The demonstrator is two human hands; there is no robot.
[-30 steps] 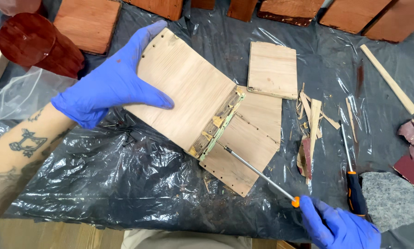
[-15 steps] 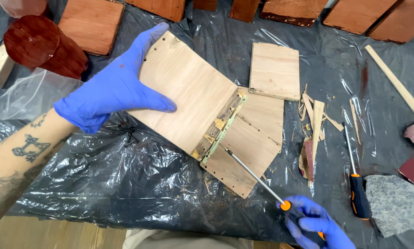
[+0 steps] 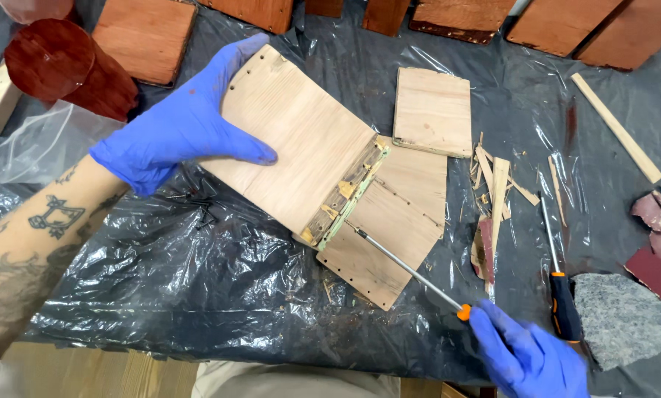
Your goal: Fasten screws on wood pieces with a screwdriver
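My left hand (image 3: 177, 125), in a blue glove, grips the far left edge of a pale wooden panel (image 3: 301, 140) and holds it tilted over a second pale panel (image 3: 389, 236) lying on black plastic sheeting. A worn strip with yellowish glue residue (image 3: 343, 197) runs along the seam between the two panels. My right hand (image 3: 529, 354), also gloved in blue, is shut on an orange-collared screwdriver (image 3: 411, 271). Its metal tip touches the seam near the strip.
A third small panel (image 3: 433, 110) lies behind. Wood splinters (image 3: 496, 191), a second screwdriver (image 3: 558, 284), a grey stone piece (image 3: 621, 324) and a thin wood strip (image 3: 616, 127) lie right. Reddish wood blocks (image 3: 146, 37) line the back; a dark red cylinder (image 3: 69, 66) sits far left.
My right hand has slid the screwdriver left and closer in along the lower panel, and its tip now rests at the seam. The left hand keeps its hold on the upper panel.
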